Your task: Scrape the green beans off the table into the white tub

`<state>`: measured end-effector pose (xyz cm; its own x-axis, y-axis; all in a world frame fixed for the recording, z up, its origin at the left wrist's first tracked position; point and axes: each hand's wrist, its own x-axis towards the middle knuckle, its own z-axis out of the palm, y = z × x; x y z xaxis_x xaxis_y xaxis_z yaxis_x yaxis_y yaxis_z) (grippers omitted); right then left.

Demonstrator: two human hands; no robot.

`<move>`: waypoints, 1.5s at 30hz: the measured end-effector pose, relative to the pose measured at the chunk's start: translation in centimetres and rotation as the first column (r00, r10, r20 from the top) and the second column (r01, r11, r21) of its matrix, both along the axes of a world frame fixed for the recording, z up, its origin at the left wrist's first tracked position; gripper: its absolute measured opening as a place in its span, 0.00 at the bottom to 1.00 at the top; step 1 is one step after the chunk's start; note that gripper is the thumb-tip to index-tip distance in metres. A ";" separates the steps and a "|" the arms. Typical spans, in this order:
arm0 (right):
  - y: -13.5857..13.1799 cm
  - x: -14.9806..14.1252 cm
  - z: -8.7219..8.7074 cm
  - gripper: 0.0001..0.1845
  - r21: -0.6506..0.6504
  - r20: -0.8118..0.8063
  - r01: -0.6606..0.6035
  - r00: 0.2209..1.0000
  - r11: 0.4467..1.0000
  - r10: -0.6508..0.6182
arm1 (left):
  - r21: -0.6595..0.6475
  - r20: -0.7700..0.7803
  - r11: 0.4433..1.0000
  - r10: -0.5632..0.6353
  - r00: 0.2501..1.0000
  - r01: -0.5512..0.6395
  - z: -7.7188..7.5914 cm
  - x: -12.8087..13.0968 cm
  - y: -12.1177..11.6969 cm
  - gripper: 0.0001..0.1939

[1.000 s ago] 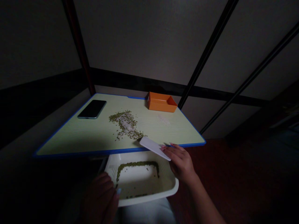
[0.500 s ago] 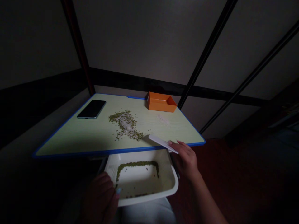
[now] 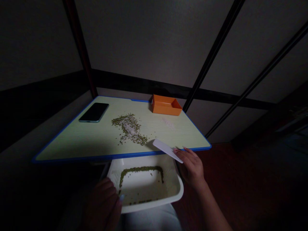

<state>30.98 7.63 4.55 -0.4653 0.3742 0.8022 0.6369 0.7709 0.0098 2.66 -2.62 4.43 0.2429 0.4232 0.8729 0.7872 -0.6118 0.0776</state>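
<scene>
My right hand (image 3: pixel 191 166) grips a flat white card (image 3: pixel 166 149) at the table's near right edge, its far end just right of a pile of green beans mixed with white grains (image 3: pixel 128 128) on the pale table (image 3: pixel 79 142). My left hand (image 3: pixel 103 205) holds the near left rim of a white tray (image 3: pixel 176 187) held below the table's front edge. Green beans (image 3: pixel 141 170) line the tray's inner edges.
A dark phone (image 3: pixel 94 112) lies at the table's left. An orange box (image 3: pixel 166 105) stands at the back right, with a faint patch of white grains (image 3: pixel 168 123) in front of it. Dark metal bars run up behind the table.
My right hand moved the card to the right, away from the near end of the bean pile, then dipped slightly. The tray and left hand stayed put.
</scene>
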 end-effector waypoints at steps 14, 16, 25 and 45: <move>0.2 -0.5 -0.6 0.20 -0.007 0.015 0.057 0.998 0.998 -0.057 | -0.012 -0.005 1.000 -0.007 1.000 0.007 -0.4 -0.2 -0.1 0.11; 0.3 -0.5 -0.6 0.21 -0.008 0.011 0.057 0.998 0.998 -0.057 | 0.003 0.010 1.000 -0.002 1.000 0.002 -0.3 -0.1 0.0 0.11; 0.4 -0.9 -0.4 0.21 -0.021 0.006 0.030 1.000 0.999 -0.030 | 0.018 -0.025 0.999 0.031 0.999 -0.030 0.1 -0.5 -0.3 0.10; 1.0 -1.0 -0.6 0.21 -0.035 0.029 0.044 0.999 0.998 -0.043 | -0.001 -0.051 0.999 0.032 0.998 -0.033 -0.4 -0.4 -0.2 0.10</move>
